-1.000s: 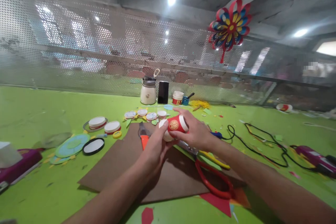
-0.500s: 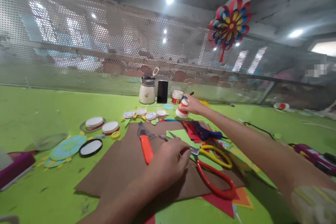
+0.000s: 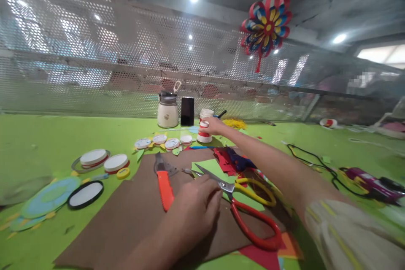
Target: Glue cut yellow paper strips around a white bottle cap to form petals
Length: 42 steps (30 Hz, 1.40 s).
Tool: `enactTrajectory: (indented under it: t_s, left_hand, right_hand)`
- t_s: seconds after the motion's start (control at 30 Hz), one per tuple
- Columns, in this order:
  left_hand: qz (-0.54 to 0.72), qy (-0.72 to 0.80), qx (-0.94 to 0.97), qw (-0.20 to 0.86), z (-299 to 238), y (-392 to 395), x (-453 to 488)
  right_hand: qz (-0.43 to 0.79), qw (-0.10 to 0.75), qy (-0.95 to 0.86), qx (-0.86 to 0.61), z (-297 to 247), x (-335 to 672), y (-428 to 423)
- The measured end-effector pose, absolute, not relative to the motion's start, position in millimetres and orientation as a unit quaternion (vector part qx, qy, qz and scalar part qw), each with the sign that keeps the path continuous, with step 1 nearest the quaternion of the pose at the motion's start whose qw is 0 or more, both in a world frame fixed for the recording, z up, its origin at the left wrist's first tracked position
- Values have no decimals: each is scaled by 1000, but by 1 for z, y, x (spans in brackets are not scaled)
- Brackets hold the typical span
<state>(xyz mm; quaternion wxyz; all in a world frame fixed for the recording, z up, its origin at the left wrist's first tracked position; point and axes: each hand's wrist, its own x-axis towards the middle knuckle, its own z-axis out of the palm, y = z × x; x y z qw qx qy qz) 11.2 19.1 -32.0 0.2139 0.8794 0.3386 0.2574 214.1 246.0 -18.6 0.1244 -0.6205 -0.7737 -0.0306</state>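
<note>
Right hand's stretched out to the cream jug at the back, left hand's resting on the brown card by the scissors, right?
Not quite. The head view shows the right hand at the red and white cup, not the cream jug beside it. The left hand does rest on the brown card by the scissors.

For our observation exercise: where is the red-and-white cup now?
The red-and-white cup stands far across the green table, centre of the head view, gripped by the right hand, near the black phone and right of the white lids.
</note>
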Motion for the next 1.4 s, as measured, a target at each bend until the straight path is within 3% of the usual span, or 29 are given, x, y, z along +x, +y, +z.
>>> enactTrajectory:
  t_s: [0.4,0.7,1.0,1.4]
  left_hand:
    - [241,334,881,233,-32,19,12]
    - [225,325,897,198,-32,16,11]
    - [234,305,908,168,-32,14,9]
    - [238,284,911,181,-30,13,9]
  right_hand:
    - [-82,233,-743,-622,-13,210,257]
    - [-58,261,-778,-569,-10,155,265]
    - [-30,349,-732,-584,2,166,239]
    - [-10,318,-828,-462,19,100,183]
